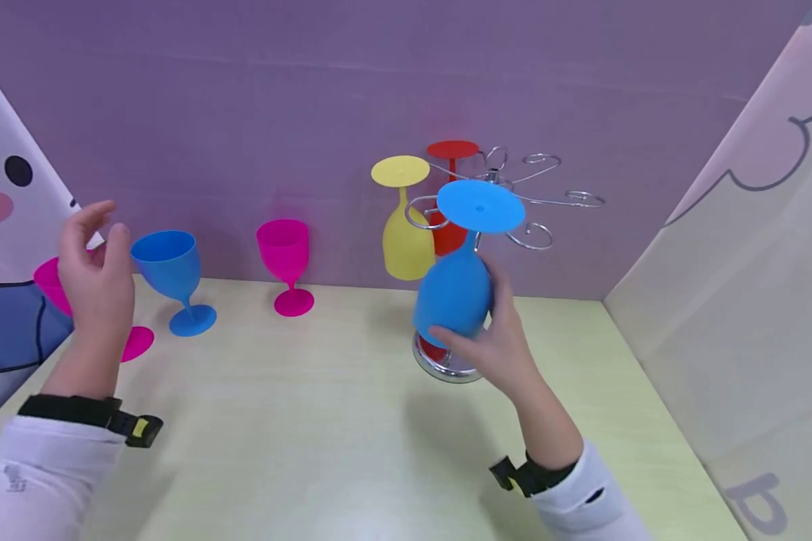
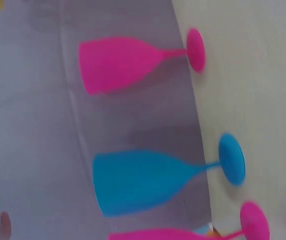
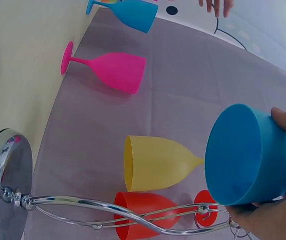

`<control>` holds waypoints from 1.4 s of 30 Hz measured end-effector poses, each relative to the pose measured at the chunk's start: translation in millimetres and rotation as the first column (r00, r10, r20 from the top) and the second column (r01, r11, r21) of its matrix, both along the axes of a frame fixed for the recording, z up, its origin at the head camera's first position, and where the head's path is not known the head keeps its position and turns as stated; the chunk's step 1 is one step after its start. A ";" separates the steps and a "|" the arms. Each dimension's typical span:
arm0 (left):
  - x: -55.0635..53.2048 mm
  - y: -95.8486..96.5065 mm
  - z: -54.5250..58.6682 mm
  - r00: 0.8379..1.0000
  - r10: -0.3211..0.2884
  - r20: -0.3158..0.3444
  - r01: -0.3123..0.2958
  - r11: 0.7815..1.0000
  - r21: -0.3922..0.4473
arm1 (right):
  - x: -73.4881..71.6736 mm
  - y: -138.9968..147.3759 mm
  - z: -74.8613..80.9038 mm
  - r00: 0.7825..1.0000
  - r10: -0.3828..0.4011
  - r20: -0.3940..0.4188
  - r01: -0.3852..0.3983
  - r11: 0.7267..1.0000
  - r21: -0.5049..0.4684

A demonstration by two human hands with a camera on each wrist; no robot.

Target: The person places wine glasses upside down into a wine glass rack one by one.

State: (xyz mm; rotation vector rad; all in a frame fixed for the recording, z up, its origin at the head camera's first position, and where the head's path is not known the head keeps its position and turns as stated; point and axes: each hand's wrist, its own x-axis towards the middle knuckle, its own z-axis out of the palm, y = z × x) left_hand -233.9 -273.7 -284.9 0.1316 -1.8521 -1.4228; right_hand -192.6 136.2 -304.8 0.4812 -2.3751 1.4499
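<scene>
My right hand (image 1: 507, 349) grips a blue goblet (image 1: 453, 293) by its bowl, upside down, thumb on the near side. The goblet's foot overlaps a looped arm of the chrome glass rack (image 1: 531, 201) in the head view. Behind it a yellow goblet (image 1: 409, 244) and a red goblet (image 1: 452, 150) hang upside down from the rack. My left hand (image 1: 98, 278) is raised with loosely bent fingers and holds nothing. It partly covers a pink goblet (image 1: 50, 284) at the far left. Beside that stand a second blue goblet (image 1: 169, 264) and another pink goblet (image 1: 284, 248), both upright.
The rack's round chrome base (image 1: 440, 370) stands on the pale table (image 1: 298, 436). Bare looped arms spread to the rack's right. A purple backdrop (image 1: 311, 128) rises behind the table, and a printed panel (image 1: 731, 323) borders the right side.
</scene>
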 end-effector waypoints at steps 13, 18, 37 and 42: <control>-42.5 -58.5 6.5 0.915 0.281 0.288 -0.064 0.808 -0.585 | -12.7 -1.9 4.0 0.997 -0.056 0.055 0.055 0.998 0.018; -52.2 -66.3 7.4 0.872 0.303 0.383 0.018 0.764 -0.645 | -16.9 -4.1 7.9 0.995 -0.059 0.086 0.059 0.998 0.002; -53.1 -94.4 -20.1 0.736 0.383 0.558 0.207 0.658 -0.724 | -29.5 -11.9 1.5 0.986 -0.037 0.161 0.045 0.998 -0.042; -52.8 -98.9 -25.3 0.707 0.385 0.594 0.243 0.656 -0.715 | -30.0 -15.1 1.7 0.985 -0.032 0.172 0.041 0.998 -0.048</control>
